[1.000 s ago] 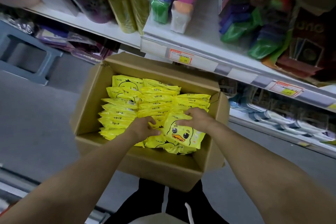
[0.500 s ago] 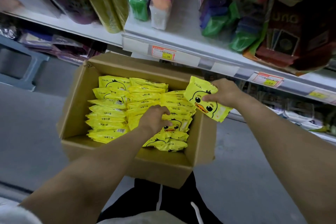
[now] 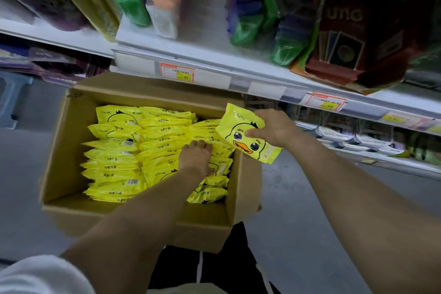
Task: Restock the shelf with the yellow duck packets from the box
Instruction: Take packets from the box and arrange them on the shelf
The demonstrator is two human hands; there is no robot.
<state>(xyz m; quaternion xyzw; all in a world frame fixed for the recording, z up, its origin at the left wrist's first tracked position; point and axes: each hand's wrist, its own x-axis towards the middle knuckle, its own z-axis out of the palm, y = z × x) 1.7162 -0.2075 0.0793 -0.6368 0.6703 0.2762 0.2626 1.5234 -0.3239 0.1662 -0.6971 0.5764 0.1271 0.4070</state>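
An open cardboard box on the floor holds several rows of yellow duck packets. My right hand grips one yellow duck packet by its upper right side, its duck face towards me, lifted above the box's right wall. My left hand reaches down into the right side of the box, fingers on the packets there; whether it grips one is hidden. The white shelf with price tags runs just behind the box.
The shelf above carries coloured bags and a dark red card-game pack. A lower shelf at the right holds flat packaged goods. A grey stool stands at the left. Grey floor surrounds the box.
My right hand lifted one duck packet out of the box and now holds it over the right wall, a little lower than half a second ago. My left hand moved deeper among the packets.
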